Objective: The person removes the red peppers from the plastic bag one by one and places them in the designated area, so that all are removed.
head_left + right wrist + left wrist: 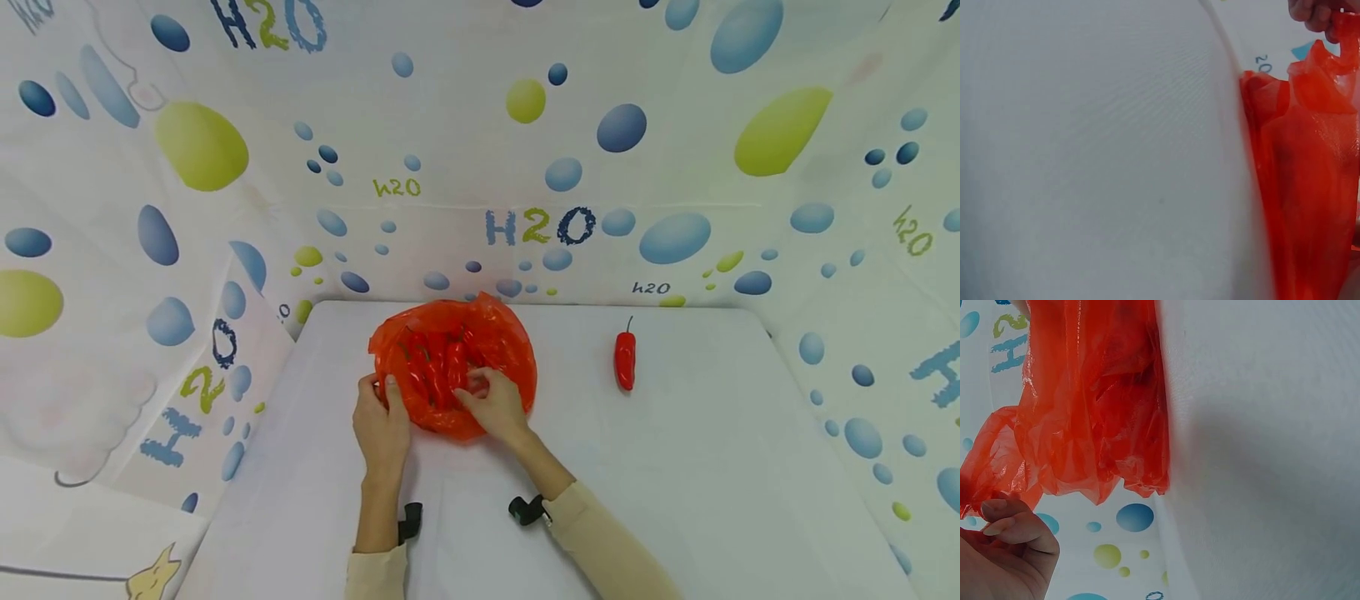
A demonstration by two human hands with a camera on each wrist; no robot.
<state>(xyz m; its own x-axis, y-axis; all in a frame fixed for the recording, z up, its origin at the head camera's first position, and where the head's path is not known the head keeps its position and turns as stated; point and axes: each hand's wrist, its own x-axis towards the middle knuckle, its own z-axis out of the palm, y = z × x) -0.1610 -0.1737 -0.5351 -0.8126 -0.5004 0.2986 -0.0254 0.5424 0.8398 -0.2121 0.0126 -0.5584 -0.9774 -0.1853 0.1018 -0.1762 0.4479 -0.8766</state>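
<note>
A thin red plastic bag (512, 333) sits on the table with its mouth spread wide, several red chili peppers (429, 367) inside. The left hand (382, 425) grips the bag's rim on the left side; in the left wrist view its fingers (1016, 525) pinch the plastic. Over the bag's right side, the right hand (497, 404) reaches into the mouth, its thumb and fingers curled at the lower end of a chili pepper (455, 360). One more red chili pepper (625, 360) lies apart on the table to the right. The bag wall hides most peppers in both wrist views.
The white table (705, 467) extends on both sides of the bag. Behind it and at the sides hangs a white curtain (465, 108) with blue and green spots. Small black cameras (527, 510) are strapped to both wrists.
</note>
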